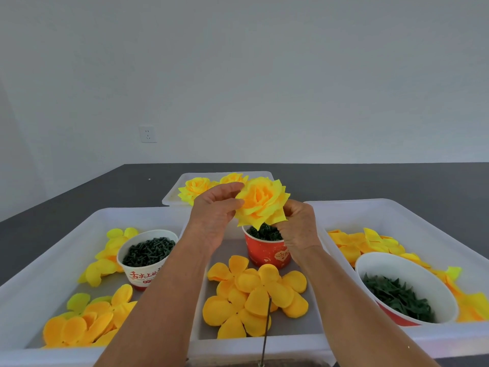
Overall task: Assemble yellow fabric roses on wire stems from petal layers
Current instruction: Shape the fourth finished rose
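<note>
Head view shows you holding a yellow rose (260,202) up at the centre of the scene, above the middle tray (291,340). Its bloom is full, with ruffled pale-yellow outer petals and a deeper orange-yellow heart, tilted toward you. Your left hand (214,215) sits at 9 o'clock of the bloom, its fingertips (235,187) pinching the outer petals. Your right hand (297,229) sits at 4 o'clock, fingers curled in under the flower's base and gripping it there; the stem itself is hidden behind them.

Directly below the rose, a red cup (268,251) of dark green parts stands partly covered by your right hand. At 6 o'clock lie flat orange petal layers (254,292), with a thin wire (266,329) standing in front of them. At 12 o'clock, a far tray (172,196) holds finished roses (197,190), partly blocked by your left hand. At 8 o'clock, the left tray (53,247) holds a white cup (146,258) of dark green pieces and loose yellow petals (82,321). At 4 o'clock, the right tray (397,207) holds more petals (362,243) and a bowl (404,290) of green leaves.
</note>
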